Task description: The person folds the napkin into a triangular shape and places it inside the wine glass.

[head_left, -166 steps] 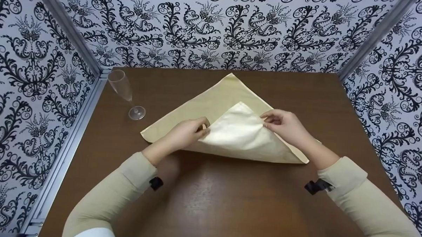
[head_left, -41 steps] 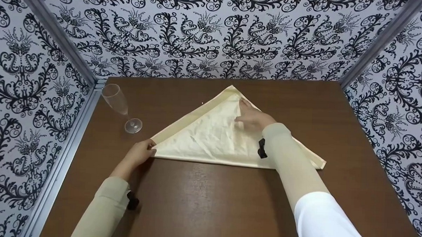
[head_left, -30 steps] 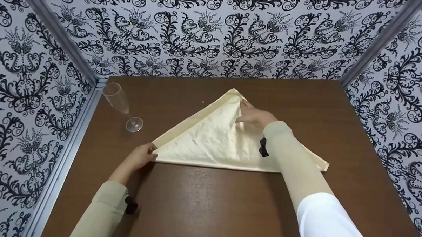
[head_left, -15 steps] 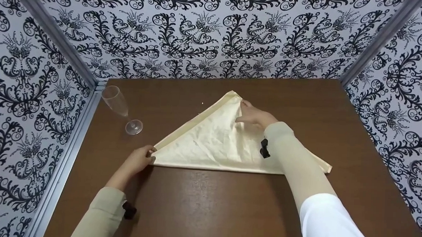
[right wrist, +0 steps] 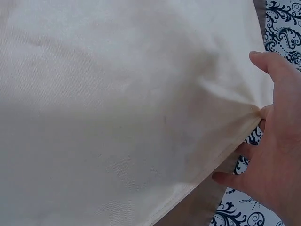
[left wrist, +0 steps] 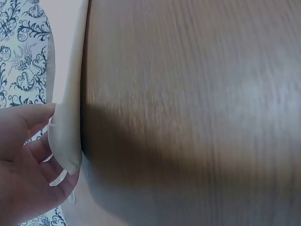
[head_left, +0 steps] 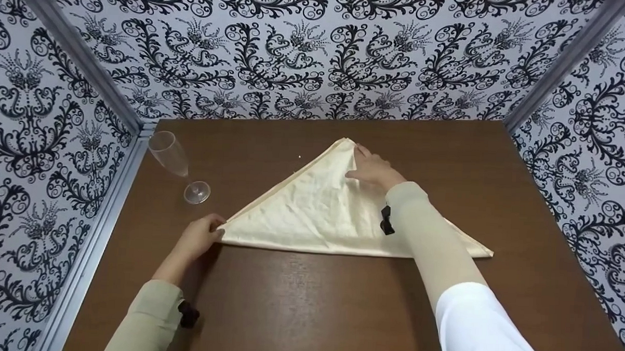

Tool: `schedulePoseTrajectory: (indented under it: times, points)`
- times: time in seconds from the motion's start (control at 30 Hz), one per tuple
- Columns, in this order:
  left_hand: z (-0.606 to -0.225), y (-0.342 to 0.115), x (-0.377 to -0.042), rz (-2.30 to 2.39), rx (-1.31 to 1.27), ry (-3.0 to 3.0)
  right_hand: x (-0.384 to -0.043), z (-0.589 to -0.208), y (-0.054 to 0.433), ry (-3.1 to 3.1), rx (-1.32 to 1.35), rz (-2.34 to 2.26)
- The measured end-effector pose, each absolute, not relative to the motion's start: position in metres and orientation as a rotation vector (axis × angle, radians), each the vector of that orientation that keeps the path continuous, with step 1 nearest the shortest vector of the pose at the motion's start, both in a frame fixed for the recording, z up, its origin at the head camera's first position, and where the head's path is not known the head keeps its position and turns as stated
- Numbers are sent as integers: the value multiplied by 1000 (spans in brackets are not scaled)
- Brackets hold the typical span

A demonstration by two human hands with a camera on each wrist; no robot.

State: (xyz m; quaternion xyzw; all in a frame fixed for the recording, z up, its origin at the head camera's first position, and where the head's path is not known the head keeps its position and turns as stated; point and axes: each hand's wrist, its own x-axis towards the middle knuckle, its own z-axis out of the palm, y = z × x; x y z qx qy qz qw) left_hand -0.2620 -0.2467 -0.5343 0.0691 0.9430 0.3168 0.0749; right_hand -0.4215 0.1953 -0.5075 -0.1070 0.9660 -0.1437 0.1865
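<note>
A cream satin cloth napkin point(head_left: 306, 211), folded over into a triangle, lies on the table with its long fold toward me. My left hand point(head_left: 201, 237) pinches its left corner; in the left wrist view the thumb lies on one side of the folded edge point(left wrist: 67, 94) and fingers on the other. Near the far tip, my right hand point(head_left: 372, 168) rests on the napkin with fingers spread. One fingertip point(right wrist: 265, 113) presses its edge in the right wrist view, where the cloth puckers. The right forearm hides part of the napkin's right side.
An upright clear champagne flute point(head_left: 170, 155) stands at the table's far left. Patterned black-and-white walls point(head_left: 296, 50) with metal corner posts enclose the brown wooden table point(head_left: 297, 310) at the back and sides.
Earlier both hands held the upper flap midway. Now it reaches the far tip, with my left hand at the left corner, drawn slightly left. The lower layer's exposed strip has narrowed.
</note>
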Motion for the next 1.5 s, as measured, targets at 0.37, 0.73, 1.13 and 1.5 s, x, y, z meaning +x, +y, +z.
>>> schedulePoseTrajectory:
  times: [0.37,0.73,1.13,1.5]
  points:
    - [-538,-252,-265,1022,79,2877,-432,-518,187,2739,-271,-421]
    - [-540,-252,-267,1034,34,2899,-438,-519,179,2739,-248,-459]
    - [-545,-252,-273,1061,10,2924,-443,-523,178,2749,-234,-423]
    - [-546,-251,-274,1038,-10,2940,-436,-503,195,2745,-319,-332]
